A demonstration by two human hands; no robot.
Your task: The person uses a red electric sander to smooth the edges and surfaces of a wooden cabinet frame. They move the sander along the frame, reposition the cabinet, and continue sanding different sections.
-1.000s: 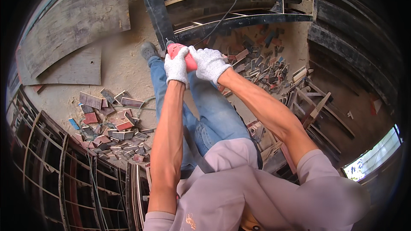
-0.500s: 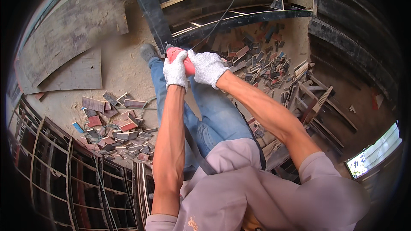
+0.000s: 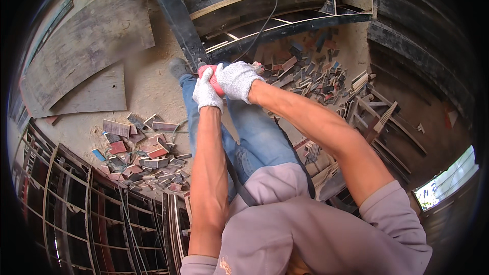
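Both my hands wear white knit gloves and grip a red power drill (image 3: 216,82) held over my legs. My left hand (image 3: 206,91) is wrapped round its near left side. My right hand (image 3: 237,81) is closed over its right side, hiding much of the body. A bit of red shows just beyond the right glove. The drill's dark chuck end points at a black-faced wooden beam (image 3: 175,12), by the corner where it meets a curved frame (image 3: 290,26). Whether the tip touches the wood I cannot tell.
My shoe (image 3: 178,67) stands beside the beam. Loose wood offcuts lie in heaps at left (image 3: 145,153) and right (image 3: 316,74). Large curved boards (image 3: 91,40) lie on the floor at far left. Slatted frames (image 3: 97,214) stand near left. A thin cable (image 3: 270,18) crosses the curved frame.
The drill and both hands have shifted slightly, with the right hand turned further over the drill and a little left. The view has tilted slightly. Both hands keep their hold.
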